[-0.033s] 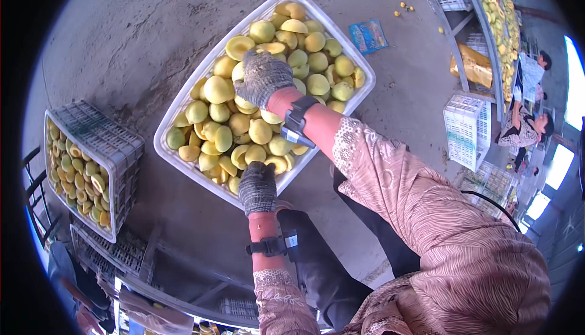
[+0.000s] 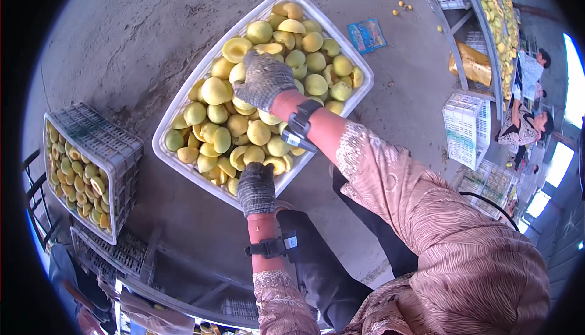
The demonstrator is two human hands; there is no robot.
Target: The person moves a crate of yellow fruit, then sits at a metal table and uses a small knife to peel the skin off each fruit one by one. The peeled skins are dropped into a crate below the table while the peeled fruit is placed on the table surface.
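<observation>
A white plastic crate (image 2: 201, 186), heaped with yellow-green peach halves (image 2: 258, 133), stands on the ground in front of me. Several halves lie cut side up and show hollow middles. My right hand (image 2: 263, 81), in a grey knitted glove, rests on the heap near the middle. Its fingers bend down among the fruit, and what they hold, if anything, is hidden. At the crate's near edge, my left hand (image 2: 256, 189), in a darker grey glove, is closed over the rim beside a few halves. Its fingertips are out of sight.
Left of me sits another crate (image 2: 125, 152) full of halves, above a slatted crate (image 2: 116, 250). A blue packet (image 2: 367, 35) lies on the floor. At right are a fruit-laden table (image 2: 499, 36), a white crate (image 2: 466, 129) and a seated person (image 2: 525, 125).
The picture has shifted very slightly. Both hands keep their places, the right on the fruit and the left at the crate's near rim.
</observation>
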